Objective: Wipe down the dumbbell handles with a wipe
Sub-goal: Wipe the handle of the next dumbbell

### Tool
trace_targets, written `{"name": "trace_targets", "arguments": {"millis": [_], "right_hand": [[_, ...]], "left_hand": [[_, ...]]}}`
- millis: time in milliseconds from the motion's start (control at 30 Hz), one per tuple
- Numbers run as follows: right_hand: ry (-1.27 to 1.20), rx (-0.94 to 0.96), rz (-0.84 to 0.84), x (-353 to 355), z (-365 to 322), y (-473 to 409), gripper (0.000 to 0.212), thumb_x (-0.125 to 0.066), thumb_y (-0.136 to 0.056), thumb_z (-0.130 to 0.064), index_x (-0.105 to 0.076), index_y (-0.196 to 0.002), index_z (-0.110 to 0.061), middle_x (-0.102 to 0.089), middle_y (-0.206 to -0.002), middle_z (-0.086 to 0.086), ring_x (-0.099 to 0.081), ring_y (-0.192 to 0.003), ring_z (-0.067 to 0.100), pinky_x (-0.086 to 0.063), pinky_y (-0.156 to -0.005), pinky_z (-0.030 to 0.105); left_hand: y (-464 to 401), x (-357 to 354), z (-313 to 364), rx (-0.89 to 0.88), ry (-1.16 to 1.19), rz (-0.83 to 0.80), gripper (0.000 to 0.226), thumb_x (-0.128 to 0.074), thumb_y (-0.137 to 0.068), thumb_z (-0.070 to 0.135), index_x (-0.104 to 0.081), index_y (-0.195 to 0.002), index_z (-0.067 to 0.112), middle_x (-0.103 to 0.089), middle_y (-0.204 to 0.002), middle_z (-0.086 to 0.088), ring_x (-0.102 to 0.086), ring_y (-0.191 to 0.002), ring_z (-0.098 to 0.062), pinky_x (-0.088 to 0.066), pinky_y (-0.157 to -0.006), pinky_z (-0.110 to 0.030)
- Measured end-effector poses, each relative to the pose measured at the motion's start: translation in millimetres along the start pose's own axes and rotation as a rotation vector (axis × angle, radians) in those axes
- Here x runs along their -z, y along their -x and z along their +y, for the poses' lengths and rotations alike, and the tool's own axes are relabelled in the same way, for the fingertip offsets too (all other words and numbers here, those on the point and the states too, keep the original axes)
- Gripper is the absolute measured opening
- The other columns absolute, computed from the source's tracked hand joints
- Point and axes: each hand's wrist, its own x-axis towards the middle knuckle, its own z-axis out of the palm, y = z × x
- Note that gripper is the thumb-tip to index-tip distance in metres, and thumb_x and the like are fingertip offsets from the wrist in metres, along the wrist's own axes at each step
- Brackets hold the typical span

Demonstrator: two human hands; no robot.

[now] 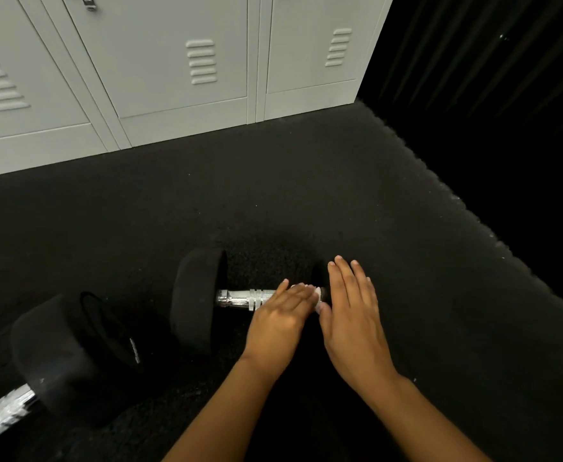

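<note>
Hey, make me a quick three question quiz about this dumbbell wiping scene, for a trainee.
1. True or false: the small white wipe lies against the chrome handle of the black dumbbell nearer the right hand.
2. Which hand covers the handle where the wipe shows: A, the left hand, or B, the right hand?
3. Fill the gap: the second black dumbbell at lower left lies on the dark rubber ____.

Key: 1 true; 2 A; 3 floor.
</note>
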Motion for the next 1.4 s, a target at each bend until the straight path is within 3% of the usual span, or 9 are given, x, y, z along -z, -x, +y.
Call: {"name": "trace_targets", "arguments": {"millis": [367,467,600,733,933,1067,1167,1233,1400], "right_hand": [[-0.012,0.002,0.020,-2,1,2,0.052,-0.042,-0.092,-0.019,-0.028,-0.141,-0.007,-0.028,-0.149,0.010,-0.016,-0.139,0.022,-0.009,-0.110,0.038],[-0.009,-0.003,0.029,-1,1,1,0.053,-0.042,-0.089,-0.019,-0.030,-0.139,-0.006,-0.031,-0.147,0.011,-0.019,-0.138,0.023,-0.012,-0.110,0.039],[-0.017,0.003,0.026,0,-1,-1,0.052,-0.046,-0.092,-0.015,-0.029,-0.140,-0.006,-0.029,-0.148,0.011,-0.017,-0.139,0.024,-0.011,-0.110,0.039],[0.010,0.005,0.024,0,-1,2,0.057,-0.055,-0.088,-0.014,-0.030,-0.139,-0.005,-0.032,-0.147,0.012,-0.020,-0.138,0.025,-0.014,-0.110,0.041],[0.033,-0.005,0.046,-2,-1,4,0.052,-0.033,-0.088,-0.022,-0.031,-0.137,-0.004,-0.035,-0.145,0.013,-0.024,-0.136,0.027,-0.016,-0.108,0.044],[0.006,0.015,0.016,1,1,4,0.052,-0.034,-0.090,-0.024,-0.028,-0.139,-0.005,-0.031,-0.147,0.012,-0.020,-0.138,0.025,-0.014,-0.109,0.040],[-0.051,0.024,-0.031,6,1,4,0.056,-0.046,-0.093,-0.019,-0.023,-0.142,-0.008,-0.022,-0.151,0.009,-0.009,-0.140,0.021,-0.007,-0.111,0.037],[-0.089,0.011,-0.035,11,-1,3,0.057,-0.049,-0.092,-0.018,-0.024,-0.143,-0.009,-0.020,-0.152,0.006,-0.005,-0.140,0.017,-0.005,-0.112,0.035],[-0.293,0.025,0.070,25,-26,2,0.041,-0.055,-0.088,-0.008,-0.048,-0.128,-0.013,-0.043,-0.132,0.002,-0.035,-0.123,0.014,-0.039,-0.101,0.033]], "left_hand": [[1,-3,-15,-0.290,-0.090,0.043,0.030,-0.046,-0.085,0.009,-0.068,-0.105,0.004,-0.068,-0.111,-0.010,-0.063,-0.106,-0.019,-0.043,-0.100,-0.038],[-11,3,-11,-0.127,-0.057,-0.105,0.028,-0.047,-0.084,0.018,-0.071,-0.097,0.011,-0.072,-0.097,-0.006,-0.068,-0.093,-0.017,-0.047,-0.096,-0.037],[-57,19,-12,0.397,0.182,-0.495,0.019,-0.055,-0.088,0.032,-0.071,-0.089,0.020,-0.070,-0.087,-0.008,-0.064,-0.087,-0.025,-0.050,-0.077,-0.033],[-75,26,-2,0.383,-0.017,-0.654,0.022,-0.051,-0.091,0.029,-0.069,-0.093,0.017,-0.067,-0.095,-0.012,-0.062,-0.089,-0.029,-0.045,-0.071,-0.032],[-11,6,-1,-0.021,0.034,-0.086,0.023,-0.054,-0.083,0.017,-0.072,-0.095,0.010,-0.073,-0.099,-0.004,-0.068,-0.095,-0.016,-0.048,-0.094,-0.038],[9,12,-10,-0.254,0.018,0.050,0.029,-0.043,-0.094,0.008,-0.070,-0.100,0.002,-0.069,-0.108,-0.011,-0.064,-0.104,-0.020,-0.042,-0.100,-0.039],[14,27,-24,-0.271,-0.044,0.031,0.040,-0.031,-0.099,0.009,-0.070,-0.100,0.001,-0.068,-0.110,-0.011,-0.064,-0.105,-0.021,-0.034,-0.107,-0.035],[19,30,-25,-0.229,-0.064,0.056,0.028,-0.044,-0.093,0.006,-0.071,-0.095,0.001,-0.069,-0.107,-0.011,-0.065,-0.101,-0.020,-0.033,-0.108,-0.033],[21,45,-8,-0.025,0.039,0.108,0.026,-0.052,-0.086,0.007,-0.054,-0.111,0.008,-0.069,-0.102,-0.006,-0.062,-0.098,-0.011,-0.039,-0.104,-0.034]]}}
